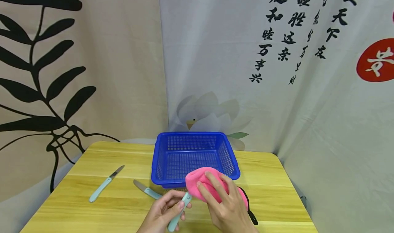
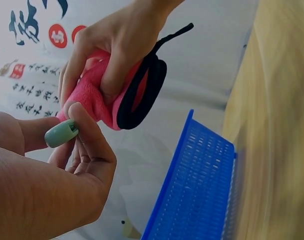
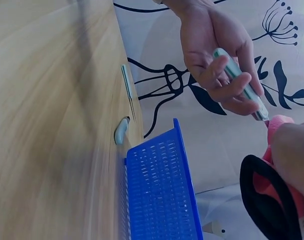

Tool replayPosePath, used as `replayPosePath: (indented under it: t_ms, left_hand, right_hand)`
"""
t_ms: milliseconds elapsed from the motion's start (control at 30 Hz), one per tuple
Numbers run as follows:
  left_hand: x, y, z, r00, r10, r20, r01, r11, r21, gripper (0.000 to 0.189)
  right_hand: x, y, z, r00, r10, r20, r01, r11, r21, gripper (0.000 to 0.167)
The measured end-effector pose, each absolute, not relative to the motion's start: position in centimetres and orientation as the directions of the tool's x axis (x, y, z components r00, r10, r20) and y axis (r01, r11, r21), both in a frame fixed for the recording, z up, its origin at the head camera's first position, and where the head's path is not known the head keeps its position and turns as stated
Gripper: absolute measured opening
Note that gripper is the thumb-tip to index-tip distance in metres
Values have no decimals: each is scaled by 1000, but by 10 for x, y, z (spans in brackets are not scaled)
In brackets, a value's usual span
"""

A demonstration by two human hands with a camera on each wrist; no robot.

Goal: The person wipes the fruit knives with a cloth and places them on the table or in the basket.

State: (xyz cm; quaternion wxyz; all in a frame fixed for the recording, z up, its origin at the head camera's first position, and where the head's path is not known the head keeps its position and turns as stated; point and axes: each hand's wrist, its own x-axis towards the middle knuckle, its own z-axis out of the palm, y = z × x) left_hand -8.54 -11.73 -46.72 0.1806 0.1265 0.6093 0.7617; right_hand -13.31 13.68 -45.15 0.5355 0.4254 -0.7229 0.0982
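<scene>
Left hand (image 1: pixel 163 211) around a knife (image 1: pixel 175 220), right hand (image 1: pixel 225 205) around pink cloth (image 1: pixel 194 181), the knife's far end apparently inside.

Blue basket (image 1: pixel 195 161) blocking ahead, knives (image 1: pixel 101 190) (two, loose) leftward, room — right-hand tabletop (image 1: pixel 280 195)

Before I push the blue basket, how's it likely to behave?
The basket is probably light for its size, since its walls are perforated. Its straight rims suggest fairly stiff sides. Sitting wide and low on the table, it seems unlikely to tip.
</scene>
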Motion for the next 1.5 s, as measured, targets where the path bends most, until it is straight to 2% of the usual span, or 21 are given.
replayPosePath:
  t_ms: [233, 533, 733, 800, 900, 1067, 1133, 1300, 1500]
  left_hand:
    - [-85, -118, -466, -896, 444, -25, -127, -202, 971, 48]
    - [-85, -118, -467, -896, 444, -16, -113, -194, 974, 46]
    - [-85, -118, -468, -888, 459, -13, -122, -209, 970, 46]
    - [-84, -118, -469, -891, 453, -24, -134, -212, 968, 48]
    - [-84, -118, -469, -905, 423, -48, -151, -212, 966, 50]
    - [-85, -117, -469, -924, 380, -49, -135, -205, 969, 50]
    - [-85, -117, -469, -925, 379, -13, -100, -210, 973, 48]
    - [-84, -118, -470, -910, 405, 83, -11, -224, 975, 43]
    - [-84, -118, -468, -911, 411, 21, -63, -191, 980, 44]
  right_hand:
    - [-138, 144, -447, -81, -479, 874, -697, 654, 293, 36]
    - [-144, 156, -447, -135, -455, 880, -662, 703, 262, 38]
    - [-144, 160, -444, -180, -350, 919, -597, 782, 181, 40]
    - [-144, 160, -442, -163, -317, 934, -604, 781, 159, 38]
    - [-143, 156, -438, -103, -312, 944, -654, 737, 172, 36]
    - [-137, 144, -438, -5, -398, 917, -733, 626, 267, 32]
    - [-133, 138, -442, 2, -446, 895, -754, 587, 293, 31]
    - [-128, 131, -456, -32, -518, 855, -785, 542, 299, 31]
    - [-130, 132, -456, -36, -517, 855, -757, 573, 314, 33]
